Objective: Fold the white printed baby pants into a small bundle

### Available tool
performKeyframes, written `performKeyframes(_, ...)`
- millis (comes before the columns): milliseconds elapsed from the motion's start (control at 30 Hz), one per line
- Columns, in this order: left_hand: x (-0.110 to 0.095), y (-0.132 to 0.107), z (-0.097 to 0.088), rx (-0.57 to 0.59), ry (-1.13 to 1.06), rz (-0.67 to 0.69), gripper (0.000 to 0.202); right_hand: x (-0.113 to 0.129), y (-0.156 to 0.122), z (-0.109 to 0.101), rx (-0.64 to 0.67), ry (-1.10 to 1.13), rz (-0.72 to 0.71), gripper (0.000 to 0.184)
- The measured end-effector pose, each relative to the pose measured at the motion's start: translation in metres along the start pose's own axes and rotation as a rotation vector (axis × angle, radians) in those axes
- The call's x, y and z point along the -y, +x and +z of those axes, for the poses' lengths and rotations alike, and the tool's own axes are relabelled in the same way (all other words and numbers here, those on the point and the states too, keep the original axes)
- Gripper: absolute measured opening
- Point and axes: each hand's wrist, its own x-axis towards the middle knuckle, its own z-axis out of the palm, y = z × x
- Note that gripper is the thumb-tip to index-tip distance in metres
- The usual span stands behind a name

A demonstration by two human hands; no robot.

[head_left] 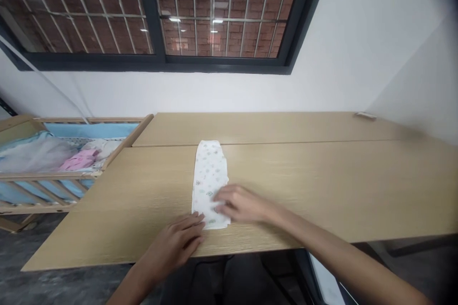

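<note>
I have the soft white fabric piece (211,167), long, folded and printed with small motifs, lying near the front edge of the pale wood-grain tabletop (322,181), left of its middle; the far end just overlaps the seam (272,143). My left hand (179,236) rests at the fabric's near left corner, fingers stretched out and close together, gripping nothing that I can see. My right hand (239,203) is over the fabric's right side, thumb and forefinger slightly apart; motion blur means I can't tell whether they pinch any cloth. If I drag sideways with too light a left press, I'd expect the layers to slip or crease; pulling towards me could carry the near end over the front edge.
</note>
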Motion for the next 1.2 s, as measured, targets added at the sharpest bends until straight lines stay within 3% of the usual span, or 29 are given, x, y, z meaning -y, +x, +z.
performKeyframes(100, -0.006, -0.005, -0.002, 0.026, -0.015, 0.042, 0.031, 0.028, -0.042, 0.019, 0.016, -0.074, 0.002, 0.04)
performKeyframes(200, -0.014, -0.01, -0.004, 0.07, -0.031, 0.107, 0.033, 0.038, -0.071, 0.04, -0.034, -0.147, 0.033, 0.048)
performKeyframes(400, -0.022, -0.019, -0.006, 0.087, -0.079, 0.216, 0.038, 0.046, -0.098, 0.061, -0.134, -0.161, 0.023, 0.037)
performKeyframes(567, -0.026, -0.014, -0.016, 0.076, -0.263, 0.128, 0.029, 0.066, -0.091, 0.032, -0.136, 0.0, 0.125, 0.029)
performKeyframes(667, -0.031, -0.002, -0.033, 0.093, -0.357, 0.001, 0.022, 0.075, -0.082, 0.004, -0.133, 0.104, 0.176, 0.026)
performKeyframes(733, -0.032, 0.011, -0.045, 0.044, -0.392, -0.07, 0.02, 0.075, -0.075, -0.013, -0.162, 0.14, 0.173, 0.025)
performKeyframes(867, -0.023, 0.048, -0.062, -0.172, -0.385, -0.146, 0.02, 0.056, -0.053, -0.038, -0.27, 0.165, 0.17, 0.025)
performKeyframes(1000, 0.003, 0.092, -0.065, -0.307, -0.415, -0.267, 0.028, 0.017, -0.016, -0.047, -0.422, 0.229, 0.19, 0.026)
performKeyframes(1200, 0.055, 0.152, -0.052, -0.353, -0.539, -0.434, 0.044, -0.06, 0.045, -0.043, -0.637, 0.419, 0.307, 0.034)
